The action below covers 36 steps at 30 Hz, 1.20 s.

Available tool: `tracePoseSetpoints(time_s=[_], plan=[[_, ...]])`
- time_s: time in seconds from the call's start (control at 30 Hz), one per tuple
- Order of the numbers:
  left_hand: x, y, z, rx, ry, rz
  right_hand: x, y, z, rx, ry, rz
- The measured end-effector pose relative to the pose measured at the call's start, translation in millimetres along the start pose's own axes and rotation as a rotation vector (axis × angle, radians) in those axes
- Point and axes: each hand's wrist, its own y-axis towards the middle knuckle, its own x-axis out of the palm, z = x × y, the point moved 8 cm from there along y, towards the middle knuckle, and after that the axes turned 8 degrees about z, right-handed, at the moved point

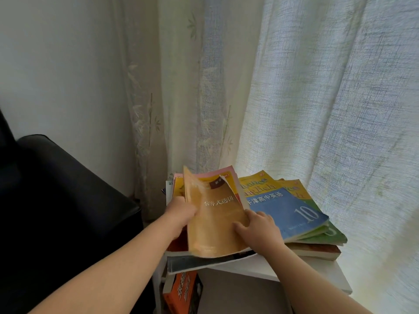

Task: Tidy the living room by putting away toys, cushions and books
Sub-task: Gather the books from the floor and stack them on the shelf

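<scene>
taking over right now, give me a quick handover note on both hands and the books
The left hand grips the left edge of the tan book.
The right hand lies flat on that book's lower right corner.
The tan book is on top of the left pile on the white shelf, with its cover curling up. The blue book tops the right pile beside it. An orange book sits on the level below.
Done: several books are stacked on the shelf.
Left: settle the tan book and probably square both uneven piles. No toys or cushions are in view.
</scene>
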Motion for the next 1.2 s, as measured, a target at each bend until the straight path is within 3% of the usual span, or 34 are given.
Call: tracePoseSetpoints(time_s=[0.1,0.17,0.27,0.4,0.63,0.77,0.9,0.97,1.2], plan=[[-9,3,6,0.238,0.548,0.178,0,-1,0,0.014,0.034,-0.014],[-10,7,0,0.207,0.638,0.175,0,0,1,0.021,0.085,-0.011],[-6,12,-12,0.104,0.554,0.064,-5,3,7,0.081,0.220,0.006],[-2,6,-5,0.180,0.553,0.019,-8,6,21,0.176,0.332,0.006],[-1,2,-8,0.184,0.665,0.025,-7,6,22,0.099,0.383,-0.047],[-12,3,-8,0.161,0.656,0.100,3,5,24,0.052,0.130,-0.083],[-30,12,-15,-0.020,0.263,0.052,11,2,19,-0.020,-0.031,-0.146],[-35,13,-17,-0.059,0.181,0.069,13,1,18,-0.034,-0.071,-0.150],[-33,9,-24,-0.052,0.115,0.056,15,3,28,0.100,-0.171,-0.070]])
